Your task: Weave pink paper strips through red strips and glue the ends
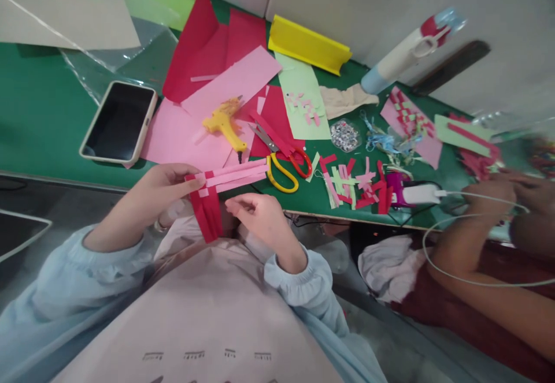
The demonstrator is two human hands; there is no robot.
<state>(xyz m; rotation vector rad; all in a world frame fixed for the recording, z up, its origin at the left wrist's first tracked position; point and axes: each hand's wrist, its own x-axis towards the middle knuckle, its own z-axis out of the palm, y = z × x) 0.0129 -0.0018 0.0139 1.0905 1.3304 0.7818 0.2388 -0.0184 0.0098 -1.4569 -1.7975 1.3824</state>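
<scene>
Pink and red strips (210, 212) are woven into a small checked corner, with red tails hanging down and pink tails pointing right. My left hand (167, 195) pinches this piece at its upper left corner, thumb on top. Just right of the red tails is my right hand (260, 215), its fingers curled and thumb near the fingertips; whether anything small is between them is too small to tell. Beyond the pink tails lie scissors (280, 163) with yellow and red handles, blades apart. A yellow glue gun (225, 123) rests on pink sheets (182, 134).
On the green table (52, 123) are a phone (119, 123), red sheets (195, 48), a yellow holder (307, 45), a bead box (344, 134), woven pieces (342, 181), a white-blue bottle (403, 54) and a cabled plug (420, 193). At right, another person's hands (494, 195) work.
</scene>
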